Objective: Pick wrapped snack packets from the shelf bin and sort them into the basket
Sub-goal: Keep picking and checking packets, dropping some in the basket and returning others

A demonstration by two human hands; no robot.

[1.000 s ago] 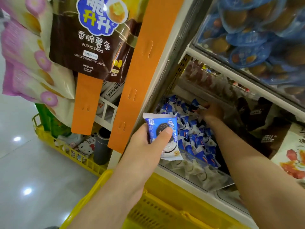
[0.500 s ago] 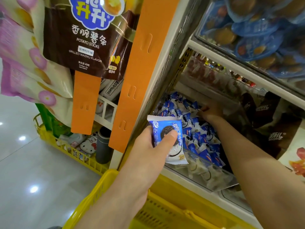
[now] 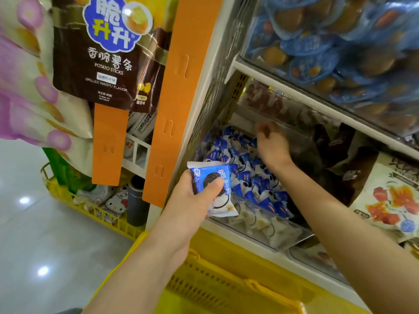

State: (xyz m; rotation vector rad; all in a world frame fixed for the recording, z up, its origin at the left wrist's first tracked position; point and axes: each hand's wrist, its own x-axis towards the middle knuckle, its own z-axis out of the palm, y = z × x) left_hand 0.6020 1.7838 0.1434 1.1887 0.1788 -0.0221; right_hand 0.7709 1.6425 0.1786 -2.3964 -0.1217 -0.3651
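Observation:
My left hand [image 3: 188,202] grips one blue-and-white snack packet [image 3: 212,177] with a dark cookie printed on it, thumb across its front, just in front of the shelf bin. The clear bin [image 3: 274,232] on the lower shelf holds a heap of several identical packets [image 3: 251,177]. My right hand [image 3: 271,143] hovers over the back of the heap, blurred, with its fingers curled; I cannot tell whether it holds a packet. The yellow basket [image 3: 226,282] sits directly below both arms.
Orange display strips [image 3: 179,91] and a hanging brown potato-sticks bag [image 3: 108,51] flank the shelf's left side. A yellow crate [image 3: 95,211] with goods stands on the floor at the left. Blue packs [image 3: 328,41] fill the shelf above; dark brown bags [image 3: 340,159] lie right of the bin.
My right hand has lifted off the heap and drawn back slightly, fingers curling. My left hand keeps the same packet at about the same spot.

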